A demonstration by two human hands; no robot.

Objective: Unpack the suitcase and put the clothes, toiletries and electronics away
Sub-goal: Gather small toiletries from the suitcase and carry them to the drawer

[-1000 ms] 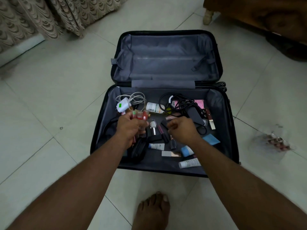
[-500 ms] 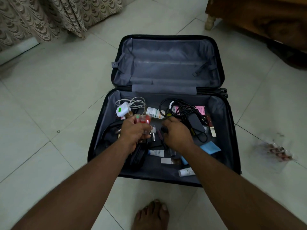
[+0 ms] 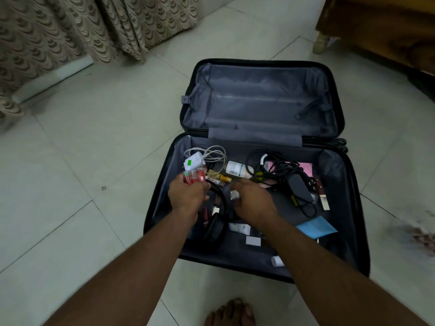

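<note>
The left hand (image 3: 188,196) grips several red tubes (image 3: 194,176) above the suitcase (image 3: 353,208), near its left wall. The right hand (image 3: 254,203) pinches a small silver item (image 3: 234,194) mid-case. Adding it to the full left fist risks spilling tubes onto the headphones (image 3: 215,225) below.

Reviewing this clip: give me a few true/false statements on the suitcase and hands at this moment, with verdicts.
1. The suitcase lies open on the floor. True.
2. The left hand is empty. False: it grips several small red tubes.
3. The far half of the suitcase holds folded clothes. False: only grey lining shows there.
4. A white charger with its cable lies in the near half's far-left corner. True.
5. The right hand rests on the floor tiles. False: it is over the suitcase contents, fingers on a small silver-capped item.
</note>
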